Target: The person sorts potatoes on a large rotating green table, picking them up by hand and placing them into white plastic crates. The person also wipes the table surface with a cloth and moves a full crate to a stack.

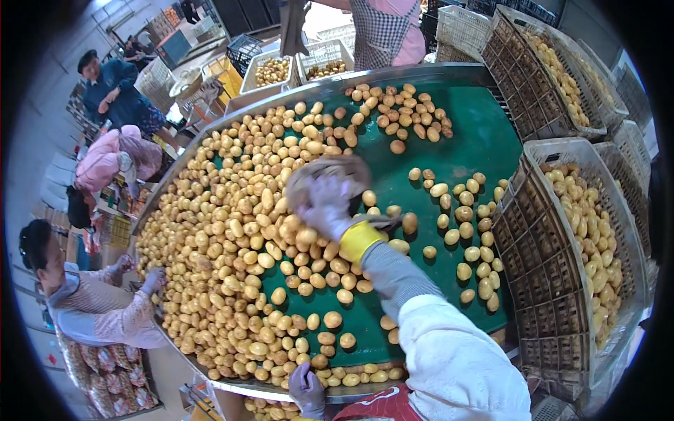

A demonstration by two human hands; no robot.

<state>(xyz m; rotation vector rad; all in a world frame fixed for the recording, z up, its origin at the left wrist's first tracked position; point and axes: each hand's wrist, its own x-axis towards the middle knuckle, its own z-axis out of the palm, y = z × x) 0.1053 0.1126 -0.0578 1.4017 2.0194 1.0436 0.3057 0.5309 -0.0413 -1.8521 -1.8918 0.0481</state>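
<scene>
Many small yellow potatoes (221, 258) cover the left and middle of a green table surface (453, 137) with a metal rim. My right hand (329, 205), in a pale glove with a yellow cuff, presses on a bunched grey-brown cloth (353, 168) among the potatoes near the middle; its fingers lie over the cloth. At the near rim is my left hand (307, 389), also gloved, with its fingers bent beside a row of potatoes; whether it holds anything does not show. Looser groups of potatoes (466, 213) lie on the green surface to the right.
Plastic crates of potatoes (579, 142) stand along the right edge, one (558, 294) close by. Across the table stands a person in a checked apron (382, 31), near two white crates (268, 71). Another person (100, 305) works at the left rim; more people are behind.
</scene>
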